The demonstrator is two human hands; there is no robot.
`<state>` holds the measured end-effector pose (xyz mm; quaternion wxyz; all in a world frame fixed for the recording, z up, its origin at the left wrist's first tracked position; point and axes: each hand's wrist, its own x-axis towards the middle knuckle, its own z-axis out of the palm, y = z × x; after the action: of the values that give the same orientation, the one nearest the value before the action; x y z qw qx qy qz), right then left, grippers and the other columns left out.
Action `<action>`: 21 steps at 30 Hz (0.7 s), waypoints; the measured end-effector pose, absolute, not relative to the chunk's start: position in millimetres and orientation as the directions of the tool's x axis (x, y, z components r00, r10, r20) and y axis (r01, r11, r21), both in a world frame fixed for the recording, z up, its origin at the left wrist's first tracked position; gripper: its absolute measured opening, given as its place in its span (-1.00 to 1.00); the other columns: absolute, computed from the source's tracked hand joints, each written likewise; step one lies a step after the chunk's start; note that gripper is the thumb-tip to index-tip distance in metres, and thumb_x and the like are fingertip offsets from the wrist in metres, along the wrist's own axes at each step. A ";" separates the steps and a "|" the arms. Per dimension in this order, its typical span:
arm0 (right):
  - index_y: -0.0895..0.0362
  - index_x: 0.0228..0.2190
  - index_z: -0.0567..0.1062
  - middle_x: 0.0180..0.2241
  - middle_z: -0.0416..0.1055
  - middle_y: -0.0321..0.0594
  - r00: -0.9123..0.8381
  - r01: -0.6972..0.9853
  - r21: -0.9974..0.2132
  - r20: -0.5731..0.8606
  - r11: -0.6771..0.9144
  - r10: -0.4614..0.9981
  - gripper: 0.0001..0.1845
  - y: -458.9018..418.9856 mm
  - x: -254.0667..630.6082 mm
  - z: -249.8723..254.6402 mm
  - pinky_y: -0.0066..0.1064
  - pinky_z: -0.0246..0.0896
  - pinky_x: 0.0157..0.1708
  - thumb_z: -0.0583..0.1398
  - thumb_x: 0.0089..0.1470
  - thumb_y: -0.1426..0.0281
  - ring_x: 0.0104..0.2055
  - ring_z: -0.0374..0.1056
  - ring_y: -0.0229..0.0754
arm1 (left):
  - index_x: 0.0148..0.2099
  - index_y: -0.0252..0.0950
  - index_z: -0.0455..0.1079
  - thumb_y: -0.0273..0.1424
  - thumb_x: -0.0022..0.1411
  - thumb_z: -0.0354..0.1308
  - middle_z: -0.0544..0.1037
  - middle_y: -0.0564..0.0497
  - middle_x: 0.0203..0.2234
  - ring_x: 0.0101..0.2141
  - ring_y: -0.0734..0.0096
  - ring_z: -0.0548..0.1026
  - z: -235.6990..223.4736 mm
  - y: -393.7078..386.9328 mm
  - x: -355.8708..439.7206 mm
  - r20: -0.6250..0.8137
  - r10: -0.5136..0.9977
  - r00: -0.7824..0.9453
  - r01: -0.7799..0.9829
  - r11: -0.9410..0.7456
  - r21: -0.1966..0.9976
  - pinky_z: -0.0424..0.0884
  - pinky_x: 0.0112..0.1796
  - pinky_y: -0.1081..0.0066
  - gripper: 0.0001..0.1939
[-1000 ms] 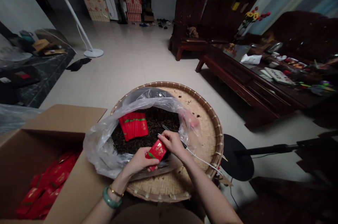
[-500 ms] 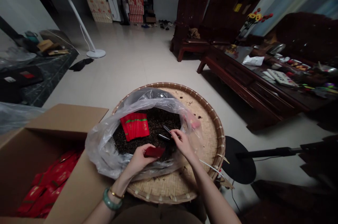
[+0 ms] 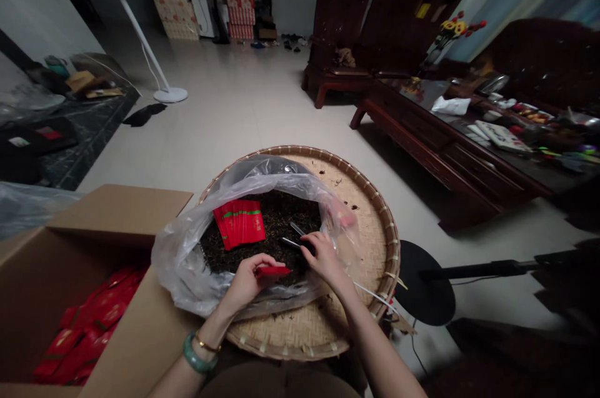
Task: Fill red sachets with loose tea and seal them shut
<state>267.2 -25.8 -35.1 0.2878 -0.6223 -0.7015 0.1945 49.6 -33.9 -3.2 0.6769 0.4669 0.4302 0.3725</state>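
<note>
Left hand (image 3: 248, 282): person's fingers closed on a red packet (image 3: 272, 271), above dark leaves (image 3: 281, 204)
Right hand (image 3: 325, 258): fingers narrow, at a slim dark tool (image 3: 291, 243); grip, cannot tell
Step, as judged: one packet handled over leaves
Move, as judged: calls for steady left hold
Fanned packets (image 3: 240, 223): on leaves, inside clear bag (image 3: 175, 263)

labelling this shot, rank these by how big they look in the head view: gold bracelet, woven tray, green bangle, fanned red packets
1. woven tray
2. fanned red packets
3. green bangle
4. gold bracelet
</note>
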 end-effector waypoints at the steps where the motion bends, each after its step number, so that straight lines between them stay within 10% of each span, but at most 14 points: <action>1: 0.12 -0.22 0.50 -0.25 0.42 -0.13 -0.056 0.758 -0.634 0.168 0.151 0.984 -0.80 -26.0 267.5 -35.8 -0.24 0.20 -0.12 0.14 0.09 0.41 -0.15 0.28 -0.09 | -0.44 -0.33 0.45 -0.33 -0.24 0.46 0.63 -0.08 -0.41 -0.38 0.23 0.59 -0.7 -33.8 46.2 -0.217 0.918 0.333 -0.193 0.291 0.937 0.52 -0.34 0.39 -0.69; 5: 0.11 -0.23 0.50 -0.26 0.42 -0.13 -0.037 0.745 -0.650 0.187 0.151 0.982 -0.80 -26.0 267.6 -38.3 -0.24 0.23 -0.13 0.13 0.09 0.42 -0.16 0.30 -0.09 | -0.40 -0.14 0.46 -0.26 -0.22 0.47 0.62 0.19 -0.40 -0.45 0.42 0.58 17.7 -26.9 17.4 -0.044 0.988 -0.150 -0.618 -0.059 0.784 0.50 -0.46 0.54 -0.69; 8: 0.12 -0.24 0.50 -0.26 0.42 -0.12 -0.028 0.739 -0.657 0.190 0.148 0.981 -0.80 -25.1 266.6 -41.1 -0.23 0.25 -0.13 0.13 0.08 0.43 -0.16 0.31 -0.08 | -0.21 0.01 0.44 -0.11 -0.24 0.44 0.60 0.25 -0.31 -0.44 0.50 0.56 30.3 -16.7 -3.7 0.014 0.914 -0.406 -0.617 -0.285 0.734 0.48 -0.47 0.58 -0.53; 14: 0.16 -0.17 0.46 -0.19 0.38 -0.06 -0.034 0.765 -0.621 0.227 0.171 0.973 -0.75 -25.9 269.1 -49.8 -0.16 0.26 -0.10 0.15 0.07 0.43 -0.13 0.29 -0.04 | -0.15 -0.28 0.43 -0.27 0.00 0.30 0.56 -0.05 -0.32 -0.41 0.39 0.51 11.6 1.6 -2.1 0.160 0.939 -0.304 0.155 -0.117 0.981 0.46 -0.42 0.46 -0.65; 17: 0.13 -0.13 0.44 -0.15 0.35 -0.05 -0.049 0.775 -0.596 0.278 0.212 0.959 -0.73 -27.3 264.2 -47.0 -0.13 0.27 -0.10 0.16 0.08 0.41 -0.11 0.28 -0.02 | -0.14 -0.29 0.45 -0.31 0.10 0.17 0.54 -0.11 -0.26 -0.26 0.22 0.49 -6.5 7.6 4.3 0.266 0.964 -0.016 0.606 -0.202 0.769 0.45 -0.20 0.23 -0.72; 21: 0.10 -0.08 0.41 -0.12 0.37 -0.07 -0.230 0.706 -0.603 0.302 0.373 0.925 -0.65 -19.1 230.6 -34.5 -0.15 0.27 -0.06 0.22 0.06 0.36 -0.06 0.27 -0.03 | -0.02 -0.33 0.39 -0.41 0.19 0.03 0.52 -0.17 -0.19 -0.16 0.12 0.46 -20.7 10.8 7.0 0.297 0.951 0.091 0.760 -0.259 0.597 0.38 -0.08 0.11 -0.69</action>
<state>230.6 -19.1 -34.5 0.3176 -0.5328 -0.7651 0.1726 7.0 10.8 -20.7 0.1470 0.7239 0.5906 0.3249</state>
